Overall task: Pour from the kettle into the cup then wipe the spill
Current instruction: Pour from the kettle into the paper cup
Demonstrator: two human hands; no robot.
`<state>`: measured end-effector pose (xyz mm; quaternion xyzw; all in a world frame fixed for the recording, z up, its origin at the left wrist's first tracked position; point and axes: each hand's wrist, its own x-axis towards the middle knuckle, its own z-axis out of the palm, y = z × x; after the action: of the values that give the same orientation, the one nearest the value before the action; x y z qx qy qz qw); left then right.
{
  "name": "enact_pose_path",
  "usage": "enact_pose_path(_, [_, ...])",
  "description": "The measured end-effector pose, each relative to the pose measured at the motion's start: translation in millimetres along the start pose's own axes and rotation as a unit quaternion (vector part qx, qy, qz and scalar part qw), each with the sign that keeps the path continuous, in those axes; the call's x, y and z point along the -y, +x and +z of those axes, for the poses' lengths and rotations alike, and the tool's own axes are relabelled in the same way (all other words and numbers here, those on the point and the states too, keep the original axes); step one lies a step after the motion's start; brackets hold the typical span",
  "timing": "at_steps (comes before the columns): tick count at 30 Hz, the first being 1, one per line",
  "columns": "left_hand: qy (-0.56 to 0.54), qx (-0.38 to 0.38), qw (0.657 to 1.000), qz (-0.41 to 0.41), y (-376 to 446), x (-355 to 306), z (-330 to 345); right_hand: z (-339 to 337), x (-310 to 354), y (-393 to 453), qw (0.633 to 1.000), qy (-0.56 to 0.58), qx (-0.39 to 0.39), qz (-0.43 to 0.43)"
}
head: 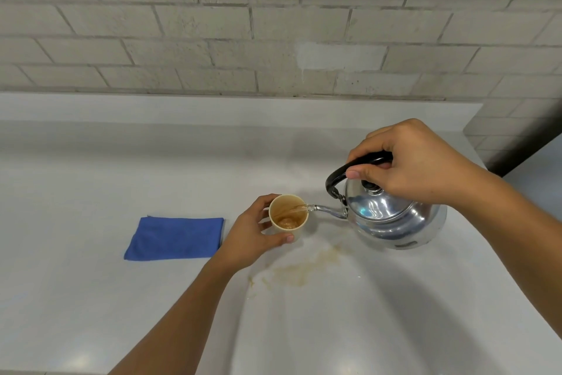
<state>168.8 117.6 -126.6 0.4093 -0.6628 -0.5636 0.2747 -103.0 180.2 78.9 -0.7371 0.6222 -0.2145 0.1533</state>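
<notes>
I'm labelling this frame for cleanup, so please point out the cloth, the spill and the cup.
cloth (pixel 175 238), head view, middle of the folded blue fabric.
spill (pixel 299 271), head view, brown puddle on the counter nearer the person than the cup.
cup (pixel 299 233), head view, outer wall below the rim.

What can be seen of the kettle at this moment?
The kettle is a squat, shiny metal pot, seemingly aluminium, with a domed lid topped by a dark knob, a thin curved spout and an arched black handle. The right hand grips that handle and holds it tilted to the person's left, spout at the rim of the cup. A brownish stream runs from the spout into the cup. Whether its base touches the counter cannot be told.
</notes>
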Motion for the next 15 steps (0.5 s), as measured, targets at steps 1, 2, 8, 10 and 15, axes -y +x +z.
enact_pose_path(1, [0.000, -0.001, 1.000, -0.001, -0.1, -0.1, 0.0, -0.7, 0.1, 0.4, 1.000, -0.002, 0.001, -0.003])
enact_pose_path(2, [0.001, -0.001, 1.000, -0.002, -0.3, -0.2, -0.2, -1.1, 0.4, 0.8, 1.000, -0.006, 0.003, -0.007])
enact_pose_path(8, [0.002, -0.002, 1.000, -0.006, -1.6, -0.6, -0.7, -3.1, 2.4, 2.5, 0.999, -0.030, 0.008, -0.019])
enact_pose_path(10, [0.002, -0.004, 1.000, -0.007, -1.3, -0.8, -0.1, -3.7, 2.5, 3.0, 0.999, -0.034, 0.010, -0.021])
enact_pose_path(15, [0.000, -0.003, 1.000, -0.008, -2.2, -0.5, 0.0, -3.2, 4.2, 4.5, 0.999, -0.045, 0.012, -0.024])
